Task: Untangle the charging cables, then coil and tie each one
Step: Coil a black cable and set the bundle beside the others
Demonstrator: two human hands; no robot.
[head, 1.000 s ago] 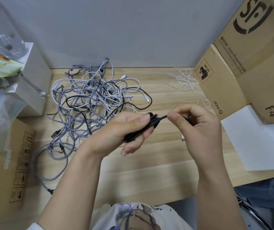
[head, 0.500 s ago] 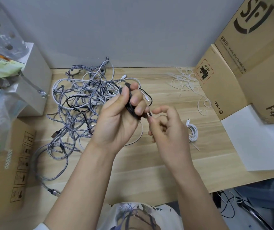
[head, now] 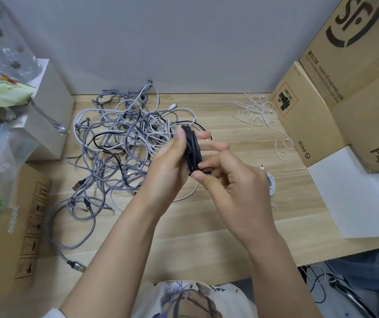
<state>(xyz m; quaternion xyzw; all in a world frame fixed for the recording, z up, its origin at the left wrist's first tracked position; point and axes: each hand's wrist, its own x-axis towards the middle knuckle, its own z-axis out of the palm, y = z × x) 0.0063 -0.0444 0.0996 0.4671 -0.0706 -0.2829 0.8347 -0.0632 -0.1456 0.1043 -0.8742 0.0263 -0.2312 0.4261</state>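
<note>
Left hand grips the black coil, right hand pinches its plug; tangled cables behind, cardboard boxes right

Tangled cables sit upper left on the desk, cable ties upper right beside the boxes.

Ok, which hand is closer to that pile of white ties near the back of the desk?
Right. The right hand is on the ties' side, below them; the left hand, gripping the black cable coil, is farther left, by the tangle.
</note>
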